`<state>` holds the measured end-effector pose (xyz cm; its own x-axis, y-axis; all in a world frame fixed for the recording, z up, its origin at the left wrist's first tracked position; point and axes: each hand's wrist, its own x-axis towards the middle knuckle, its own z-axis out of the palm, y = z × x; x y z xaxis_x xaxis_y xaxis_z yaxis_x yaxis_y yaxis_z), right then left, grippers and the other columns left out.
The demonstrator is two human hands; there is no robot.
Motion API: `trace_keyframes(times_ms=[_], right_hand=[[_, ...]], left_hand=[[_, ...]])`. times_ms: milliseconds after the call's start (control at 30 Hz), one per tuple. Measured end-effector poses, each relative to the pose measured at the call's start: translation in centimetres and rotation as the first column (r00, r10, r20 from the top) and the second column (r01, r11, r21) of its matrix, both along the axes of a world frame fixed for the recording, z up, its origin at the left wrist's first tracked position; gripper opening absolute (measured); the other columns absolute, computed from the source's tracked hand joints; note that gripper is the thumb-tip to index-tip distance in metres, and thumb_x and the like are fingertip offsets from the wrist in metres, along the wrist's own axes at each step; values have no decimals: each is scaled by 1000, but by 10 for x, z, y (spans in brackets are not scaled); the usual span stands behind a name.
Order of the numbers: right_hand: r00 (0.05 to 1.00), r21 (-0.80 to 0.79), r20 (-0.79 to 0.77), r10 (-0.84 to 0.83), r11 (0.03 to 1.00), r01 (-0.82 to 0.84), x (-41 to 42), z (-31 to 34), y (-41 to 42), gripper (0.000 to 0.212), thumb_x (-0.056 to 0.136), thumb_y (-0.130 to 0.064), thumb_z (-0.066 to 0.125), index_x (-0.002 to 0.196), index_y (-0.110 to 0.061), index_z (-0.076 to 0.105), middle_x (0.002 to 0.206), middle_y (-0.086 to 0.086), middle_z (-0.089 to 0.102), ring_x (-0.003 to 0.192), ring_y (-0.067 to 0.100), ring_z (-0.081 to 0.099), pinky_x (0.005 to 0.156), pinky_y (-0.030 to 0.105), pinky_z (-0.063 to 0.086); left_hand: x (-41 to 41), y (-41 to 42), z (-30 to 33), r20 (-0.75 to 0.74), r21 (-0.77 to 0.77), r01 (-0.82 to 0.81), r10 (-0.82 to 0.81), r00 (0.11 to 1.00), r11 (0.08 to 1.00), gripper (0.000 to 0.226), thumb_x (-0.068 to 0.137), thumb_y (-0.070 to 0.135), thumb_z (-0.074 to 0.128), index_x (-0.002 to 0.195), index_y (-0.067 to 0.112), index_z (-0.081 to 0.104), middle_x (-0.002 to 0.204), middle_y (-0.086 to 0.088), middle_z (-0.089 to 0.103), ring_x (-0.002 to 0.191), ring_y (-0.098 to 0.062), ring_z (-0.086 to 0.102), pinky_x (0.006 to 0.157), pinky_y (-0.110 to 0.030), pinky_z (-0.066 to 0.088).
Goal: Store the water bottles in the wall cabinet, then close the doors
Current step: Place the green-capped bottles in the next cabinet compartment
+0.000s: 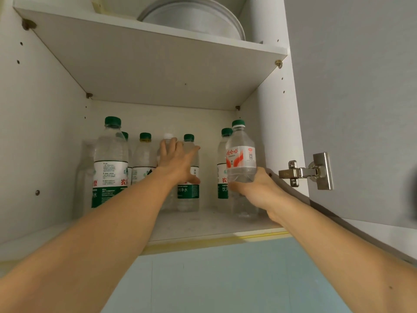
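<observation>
The wall cabinet's lower shelf (203, 224) holds several clear water bottles with green caps and green-white labels. A tall one (110, 163) stands at the front left. My left hand (178, 162) reaches deep into the middle, fingers wrapped round a white-capped bottle (168, 137) that it mostly hides; a green-capped bottle (190, 195) stands just right of it. My right hand (255, 190) grips the base of a small bottle with a red-white label (241, 154), held upright above the shelf's right front. Another green-labelled bottle (223, 172) stands behind it.
The right door (361, 109) is swung open, with its metal hinge (309, 171) close beside my right hand. The upper shelf (158, 71) carries a stack of white plates (198, 19). Light blue wall tiles (225, 279) lie below the cabinet.
</observation>
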<state>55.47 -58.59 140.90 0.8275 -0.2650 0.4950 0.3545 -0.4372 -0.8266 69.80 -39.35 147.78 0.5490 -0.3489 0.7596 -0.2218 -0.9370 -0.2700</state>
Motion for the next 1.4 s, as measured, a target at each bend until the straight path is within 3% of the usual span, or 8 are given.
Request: trace_keyframes(times_ms=[367,500,633,733,900,1000,1167,1400], right_hand=[[996,44,-89,33,999,-29,0,11,2,53,78,-12,85,126,-14,62,112,9,72,105,26,68,98,45,55],[995,38,-90,40,999,-37,-3,10,1,53,79,-14,85,127,-16,63,113,7,72,107,26,68,100,46,54],[998,40,-68,-2,999,5,-6,8,2,61,78,-19,87,131,-14,57,113,5,70,101,20,67,86,35,57],[995,36,-4,-102,994,102,-9,8,6,66,77,-18,86,131,-13,49,112,4,65,97,19,63,69,27,51],[995,9,1,-95,995,95,-17,10,13,60,79,-20,84,127,-16,47,115,5,65,106,24,63,93,45,56],[998,-50,19,-63,997,64,-20,10,18,56,78,-26,85,120,-21,48,109,-1,66,101,19,64,91,45,56],[998,-138,58,39,990,-30,-24,9,18,28,85,-30,80,86,-41,54,83,-18,69,87,5,65,74,27,54],[991,-216,95,-95,970,113,-20,15,18,40,94,-23,67,133,-24,56,117,-3,63,110,22,61,93,37,52]], left_hand=[[-17,-10,-14,125,71,-137,127,984,988,104,80,79,55,158,23,13,159,-21,20,148,-41,12,119,-60,6],[-14,-4,-16,48,35,-78,77,996,996,105,82,78,55,159,29,4,161,-20,16,149,-41,8,118,-61,5],[-20,6,-7,87,-77,123,-116,989,989,84,85,70,60,154,31,31,155,-15,29,143,-37,22,117,-57,16],[-34,7,8,217,-230,419,-373,902,878,59,94,57,56,142,23,52,142,-9,46,130,-29,40,108,-48,36],[-69,-12,13,18,-519,693,-805,594,500,76,87,74,52,142,23,46,107,1,62,84,-12,66,58,-22,54],[-74,-23,6,-192,-593,643,-860,473,486,98,75,73,61,154,28,24,107,2,60,87,-15,69,56,-22,56],[-68,-22,12,-189,-653,626,-892,412,427,94,82,37,80,154,34,19,104,-1,61,76,-7,73,58,-29,60],[-69,-9,21,-249,-690,573,-888,386,442,84,84,16,75,149,35,25,106,-10,64,79,-18,74,63,-30,61]])
